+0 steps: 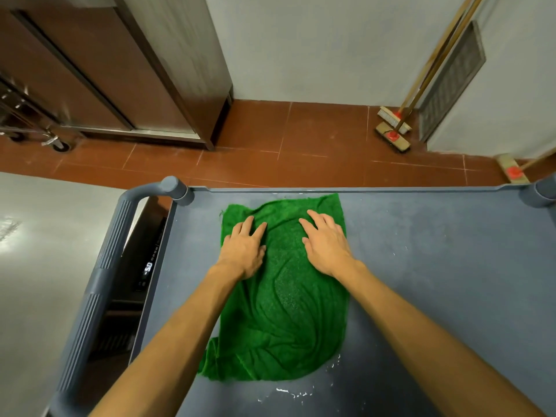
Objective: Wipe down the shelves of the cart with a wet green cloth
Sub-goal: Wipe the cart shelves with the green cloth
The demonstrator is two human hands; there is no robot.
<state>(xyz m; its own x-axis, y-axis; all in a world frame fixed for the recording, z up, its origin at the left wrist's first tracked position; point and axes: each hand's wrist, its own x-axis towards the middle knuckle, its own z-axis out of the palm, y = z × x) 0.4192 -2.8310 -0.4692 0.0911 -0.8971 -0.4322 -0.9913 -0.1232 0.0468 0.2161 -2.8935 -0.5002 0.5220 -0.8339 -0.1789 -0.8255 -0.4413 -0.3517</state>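
A wet green cloth (pixel 285 311) lies spread out on the grey-blue top shelf of the cart (pixel 436 281), reaching almost to the shelf's far rim. My left hand (pixel 243 251) presses flat on the cloth's upper left part with fingers straight. My right hand (pixel 326 245) presses flat on its upper right part, fingers spread. Small water drops glint on the shelf near the cloth's lower right edge.
The cart's ribbed grey handle (pixel 99 284) runs along the left side. A steel counter (pixel 39 266) stands further left. Beyond the cart lie red floor tiles, a steel cabinet (pixel 135 70), and brooms (pixel 394 130) leaning on the wall at the back right.
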